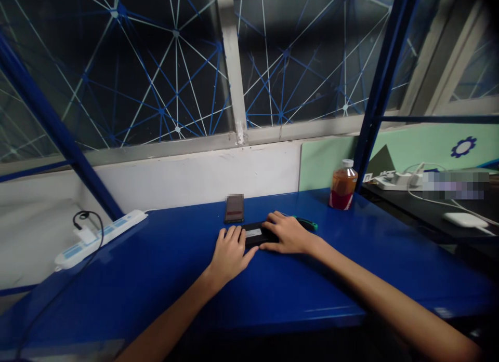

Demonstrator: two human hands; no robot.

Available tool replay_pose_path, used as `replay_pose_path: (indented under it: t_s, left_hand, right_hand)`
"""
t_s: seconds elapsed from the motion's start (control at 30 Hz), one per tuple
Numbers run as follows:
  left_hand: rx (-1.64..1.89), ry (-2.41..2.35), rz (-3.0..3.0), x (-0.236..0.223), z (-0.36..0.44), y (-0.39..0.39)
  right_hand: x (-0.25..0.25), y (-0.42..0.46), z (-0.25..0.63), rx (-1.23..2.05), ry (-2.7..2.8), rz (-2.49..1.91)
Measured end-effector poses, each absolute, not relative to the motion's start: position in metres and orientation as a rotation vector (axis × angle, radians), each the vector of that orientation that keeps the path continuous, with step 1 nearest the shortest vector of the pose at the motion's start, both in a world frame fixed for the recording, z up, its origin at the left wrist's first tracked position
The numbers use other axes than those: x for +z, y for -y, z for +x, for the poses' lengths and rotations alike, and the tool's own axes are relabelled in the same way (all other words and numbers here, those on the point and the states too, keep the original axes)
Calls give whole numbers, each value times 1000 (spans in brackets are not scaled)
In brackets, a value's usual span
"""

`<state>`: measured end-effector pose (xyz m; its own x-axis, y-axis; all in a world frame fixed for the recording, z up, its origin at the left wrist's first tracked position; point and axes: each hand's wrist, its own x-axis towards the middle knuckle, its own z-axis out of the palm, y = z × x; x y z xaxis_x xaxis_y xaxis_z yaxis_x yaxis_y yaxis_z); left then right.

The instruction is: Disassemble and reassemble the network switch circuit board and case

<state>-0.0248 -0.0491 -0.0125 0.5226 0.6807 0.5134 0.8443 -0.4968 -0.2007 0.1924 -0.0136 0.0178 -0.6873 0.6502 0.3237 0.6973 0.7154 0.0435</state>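
A flat, black oblong object with a pale label (254, 233) lies on the blue table, and I cannot tell its exact kind. My left hand (230, 250) grips its left end, fingers over the far side and thumb along the near edge. Around the right end my right hand (286, 233) is closed, covering that part. Just beyond the right hand lies a tool with a green and black handle (307, 224), partly hidden by the hand. A dark phone (234, 208) rests behind the object, close to the wall.
At the back right of the blue table (163, 268) stands a bottle of orange-red drink (343, 185). A white power strip (101, 239) with a black cable lies along the left edge. Chargers and a white adapter (465, 220) sit on a black surface to the right.
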Motion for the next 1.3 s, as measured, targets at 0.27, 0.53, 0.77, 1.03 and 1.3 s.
replay_pose_path:
  t_s: [0.27, 0.53, 0.77, 1.03, 1.3]
  left_hand:
    - [-666, 1330, -2353, -12, -21, 48]
    - [-683, 1299, -2366, -15, -27, 44]
    - [-693, 1350, -2353, -19, -26, 41]
    - [-647, 1331, -2389, -16, -27, 40]
    - [-686, 1363, -2422, -9, -27, 43]
  right_hand:
    - [2, 16, 194, -235, 2596, -1036]
    - [-1, 17, 188, -278, 2590, -1059]
    - [0, 17, 187, -310, 2582, -1068]
    - [1, 17, 188, -273, 2583, -1066]
    - [2, 16, 192, -238, 2582, -1047]
